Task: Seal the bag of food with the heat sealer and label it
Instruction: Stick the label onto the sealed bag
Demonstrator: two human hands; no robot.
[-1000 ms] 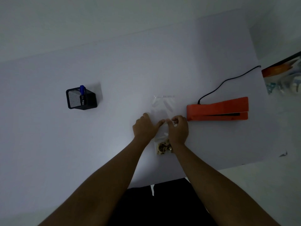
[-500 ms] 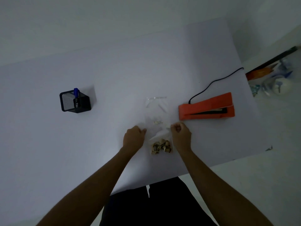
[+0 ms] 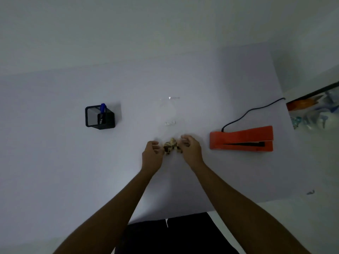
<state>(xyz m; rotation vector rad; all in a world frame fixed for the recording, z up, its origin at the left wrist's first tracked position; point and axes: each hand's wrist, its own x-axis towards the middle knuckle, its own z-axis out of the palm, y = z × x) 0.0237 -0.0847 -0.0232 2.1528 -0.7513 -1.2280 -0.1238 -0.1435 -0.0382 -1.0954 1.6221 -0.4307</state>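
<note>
Both hands are down on the white tabletop, working the near end of a clear plastic bag. The bag lies flat, stretching away from the person, and it's so see-through that you mostly catch just its far edge glinting and a small pale strip partway along it. The food, a brownish, lumpy clump, sits bunched at the near end, right between the two hands.

The left hand has its fingers curled in, touching the left side of that clump. The right hand mirrors it on the other side, with the fingers curled over the right edge of the food. Both look like they're pinching the plastic around the food, but the lighting is dim and the bag is nearly invisible there, so I can't tell for sure how tight the grip is.

The heat sealer is orange-red and sits off to the right of the hands, apart from the bag, with its arm raised a little so a dark wedge-shaped gap shows along it. Its black cord trails off toward the far right edge of the tabletop.

Well off to the left sits a black mesh pen holder with a blue-capped marker sticking out of it.
</note>
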